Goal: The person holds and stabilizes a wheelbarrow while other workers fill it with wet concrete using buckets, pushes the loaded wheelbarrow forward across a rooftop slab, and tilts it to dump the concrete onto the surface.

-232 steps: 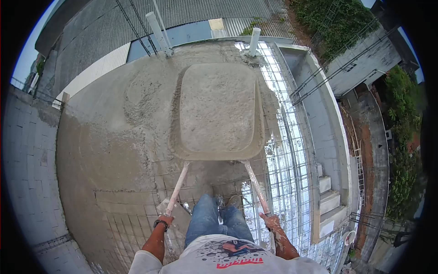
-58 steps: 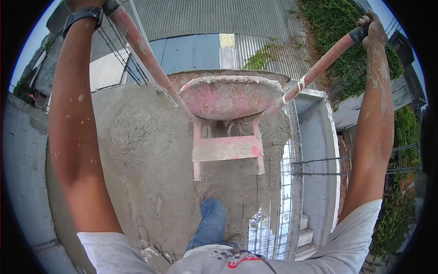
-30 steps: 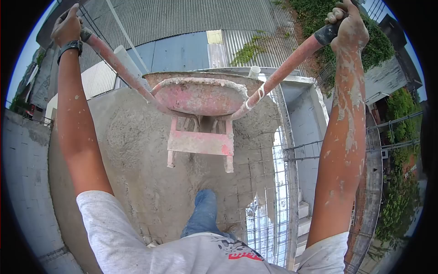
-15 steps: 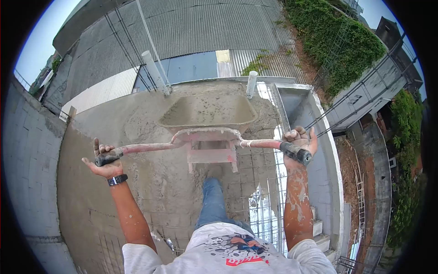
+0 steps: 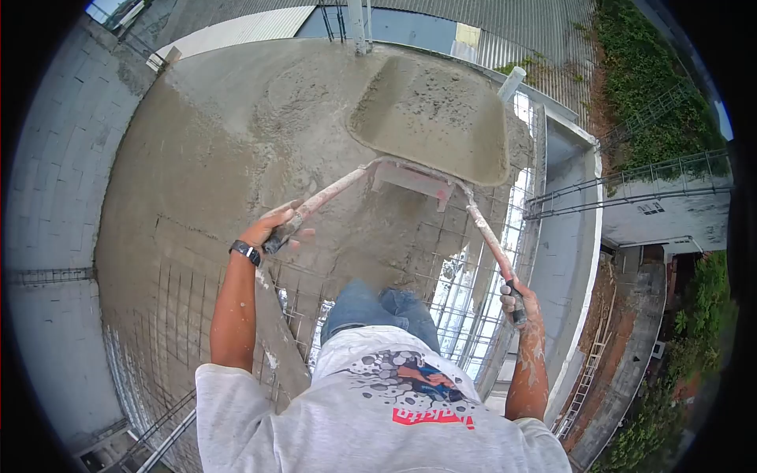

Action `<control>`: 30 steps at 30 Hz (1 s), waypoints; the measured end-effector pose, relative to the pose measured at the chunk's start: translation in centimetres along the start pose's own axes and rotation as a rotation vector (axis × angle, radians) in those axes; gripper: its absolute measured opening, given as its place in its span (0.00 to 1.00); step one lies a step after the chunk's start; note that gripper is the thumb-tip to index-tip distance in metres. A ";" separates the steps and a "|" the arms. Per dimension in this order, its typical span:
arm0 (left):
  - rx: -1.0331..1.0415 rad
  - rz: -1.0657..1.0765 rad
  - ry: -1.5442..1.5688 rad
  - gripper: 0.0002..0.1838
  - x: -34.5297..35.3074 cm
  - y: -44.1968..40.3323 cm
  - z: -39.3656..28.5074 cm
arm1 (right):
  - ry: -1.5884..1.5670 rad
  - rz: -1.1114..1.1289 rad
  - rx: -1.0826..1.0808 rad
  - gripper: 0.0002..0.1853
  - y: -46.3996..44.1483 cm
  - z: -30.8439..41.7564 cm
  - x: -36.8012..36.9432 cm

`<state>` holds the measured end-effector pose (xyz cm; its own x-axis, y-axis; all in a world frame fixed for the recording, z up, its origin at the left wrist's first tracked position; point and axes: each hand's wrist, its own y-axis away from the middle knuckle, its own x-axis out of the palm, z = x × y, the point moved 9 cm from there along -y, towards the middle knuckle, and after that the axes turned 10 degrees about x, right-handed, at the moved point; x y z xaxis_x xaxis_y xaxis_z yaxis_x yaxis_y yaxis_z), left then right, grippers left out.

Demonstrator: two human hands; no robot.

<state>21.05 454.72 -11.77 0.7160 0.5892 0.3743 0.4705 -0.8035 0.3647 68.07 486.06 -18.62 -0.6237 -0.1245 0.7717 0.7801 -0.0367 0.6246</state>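
Note:
A wheelbarrow (image 5: 441,118) with a cement-smeared pan stands ahead of me on wet concrete, its inside facing up toward me. Thin wet residue and small clumps coat the pan. My left hand (image 5: 272,229), with a dark watch at the wrist, holds the black grip of the left handle (image 5: 335,191), fingers only loosely around it. Around the right grip, the fingers of my right hand (image 5: 522,299) are wrapped; that forearm is splashed with cement. The right handle (image 5: 487,232) runs up to the pan. The wheel is hidden.
Wet concrete (image 5: 205,150) spreads ahead and left. Exposed rebar mesh (image 5: 181,292) lies nearer, and more rebar crosses a bright strip at right. A block wall (image 5: 55,181) bounds the left, a low wall (image 5: 564,229) the right. A white pipe (image 5: 512,83) stands beside the pan.
The handles have come down from a raised, level position, and the pan's inside shows more. My left hand has moved inward, my right hand lower. The view has tilted down.

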 end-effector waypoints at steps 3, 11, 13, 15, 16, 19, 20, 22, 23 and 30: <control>-0.154 -0.014 -0.184 0.32 -2.7 4.1 5.2 | 0.026 -0.050 -0.043 0.18 -0.6 -5.1 -5.6; -0.133 -0.070 -0.029 0.31 -7.6 11.1 8.5 | 0.084 -0.097 -0.074 0.22 1.4 -14.1 -6.0; -0.130 -0.038 -0.017 0.31 -8.7 13.5 9.0 | 0.091 -0.090 -0.085 0.22 2.5 -17.2 -4.9; -0.131 -0.014 -0.021 0.29 -9.9 16.2 10.0 | 0.159 -0.170 -0.093 0.22 3.6 -20.8 -5.2; -0.132 -0.012 -0.029 0.28 -10.6 17.9 10.7 | 0.205 -0.242 -0.095 0.22 4.6 -22.8 -6.3; -0.143 -0.036 -0.009 0.26 -12.7 23.1 13.4 | 0.472 -0.502 -0.105 0.19 7.1 -28.0 -8.0; -0.157 -0.039 -0.009 0.26 -13.3 24.6 14.4 | 0.495 -0.545 -0.093 0.18 7.8 -29.8 -8.4; -0.184 -0.040 0.014 0.26 -13.4 27.5 15.7 | 0.535 -0.610 -0.065 0.19 9.8 -32.3 -8.7; -0.192 -0.038 0.029 0.25 -13.5 28.8 15.9 | 0.550 -0.622 -0.055 0.20 10.8 -33.3 -8.3; -0.219 -0.050 -0.008 0.23 -14.3 38.6 21.3 | 0.497 -0.717 -0.024 0.17 15.0 -41.8 -13.1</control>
<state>39.96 413.41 -21.21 0.6990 0.6263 0.3452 0.3830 -0.7355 0.5590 90.03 445.70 -24.38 -0.8752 -0.4813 0.0487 0.2124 -0.2918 0.9326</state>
